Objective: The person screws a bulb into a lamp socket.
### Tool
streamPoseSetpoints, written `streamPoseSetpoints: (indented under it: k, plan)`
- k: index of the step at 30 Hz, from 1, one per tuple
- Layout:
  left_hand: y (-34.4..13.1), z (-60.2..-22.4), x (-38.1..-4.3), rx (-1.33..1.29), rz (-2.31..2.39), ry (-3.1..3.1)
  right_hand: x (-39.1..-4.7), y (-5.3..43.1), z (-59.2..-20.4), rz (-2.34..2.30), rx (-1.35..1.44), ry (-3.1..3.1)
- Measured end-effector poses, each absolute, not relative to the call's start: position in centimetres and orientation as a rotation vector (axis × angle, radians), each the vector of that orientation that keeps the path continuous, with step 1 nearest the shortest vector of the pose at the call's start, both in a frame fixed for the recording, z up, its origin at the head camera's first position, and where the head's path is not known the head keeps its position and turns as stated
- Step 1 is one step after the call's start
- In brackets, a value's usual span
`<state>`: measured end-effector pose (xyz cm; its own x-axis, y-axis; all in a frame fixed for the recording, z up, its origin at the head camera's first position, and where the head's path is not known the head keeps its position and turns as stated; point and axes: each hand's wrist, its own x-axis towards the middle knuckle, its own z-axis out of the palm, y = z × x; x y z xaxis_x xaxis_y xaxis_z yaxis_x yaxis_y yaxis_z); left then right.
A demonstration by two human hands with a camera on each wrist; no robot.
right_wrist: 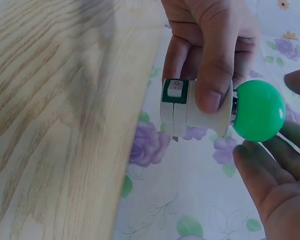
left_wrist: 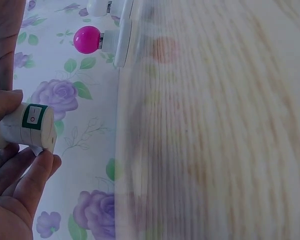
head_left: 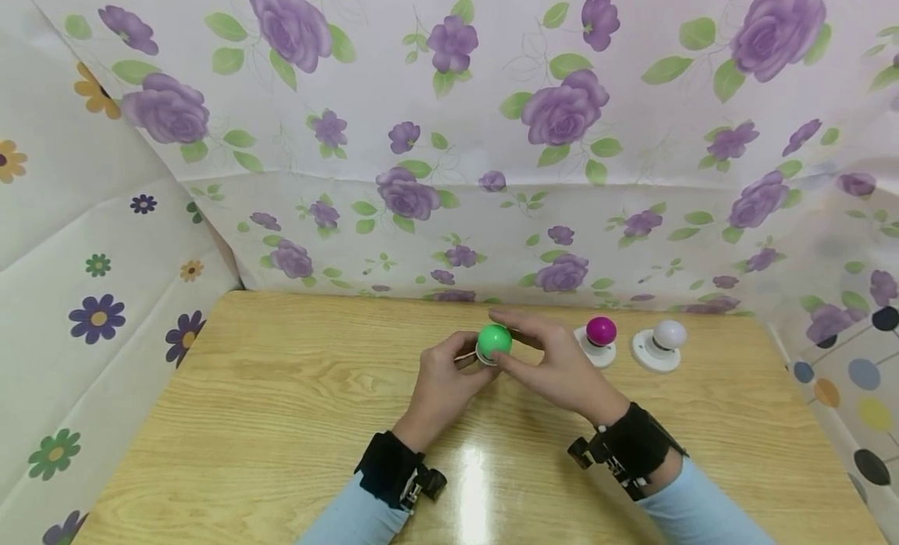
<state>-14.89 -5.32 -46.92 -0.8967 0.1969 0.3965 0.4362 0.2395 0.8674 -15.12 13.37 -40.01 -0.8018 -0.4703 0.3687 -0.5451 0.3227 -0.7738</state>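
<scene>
A round green light bulb [head_left: 495, 339] sits in a white lamp socket [right_wrist: 199, 121] with a small rocker switch [right_wrist: 175, 89] on its side. My left hand [head_left: 444, 379] grips the socket, its thumb lying along the white body in the right wrist view. Around the bulb, the right hand [head_left: 562, 371] is spread loosely. Its thumb and fingertips stand slightly off the green globe in the right wrist view, while the thumb overlaps the bulb's near side in the head view. In the left wrist view the socket [left_wrist: 20, 131] is tipped sideways, hiding most of the bulb.
To the right on the wooden table [head_left: 316, 389] stand a magenta bulb [head_left: 601, 330] and a white bulb [head_left: 669, 334], each in a round white base. Flower-printed cloth [head_left: 421, 240] hangs along the table's far edge. Each wrist wears a black strap with a camera.
</scene>
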Motion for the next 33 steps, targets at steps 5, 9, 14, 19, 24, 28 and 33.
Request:
streamPoseSetpoints:
  k: [5,9,14,19,24,28,33]
  plan:
    - [-5.4,-47.0,-14.8,-0.607,-1.728,-2.301,-14.0,12.9,-37.9,1.526,1.004,-2.508]
    - [-5.3,-47.0,-14.8,-0.619,-1.744,-2.291,-13.7,12.8,-37.3,1.530,0.996,-2.511]
    - [-5.3,-47.0,-14.8,-0.632,-1.743,-2.284,-13.6,12.7,-37.4,1.522,0.974,-2.491]
    - [-5.3,-46.9,-14.8,-0.638,-1.719,-2.289,-13.5,12.5,-37.7,1.527,0.900,-2.455]
    - [-5.3,-46.9,-14.8,-0.627,-1.710,-2.295,-14.3,12.6,-39.3,1.532,0.833,-2.407]
    - [-5.3,-47.0,-14.7,-0.634,-1.718,-2.290,-14.9,12.9,-40.8,1.530,0.803,-2.379]
    - [-5.3,-47.1,-14.8,-0.647,-1.719,-2.280,-15.2,13.1,-41.4,1.532,0.791,-2.349]
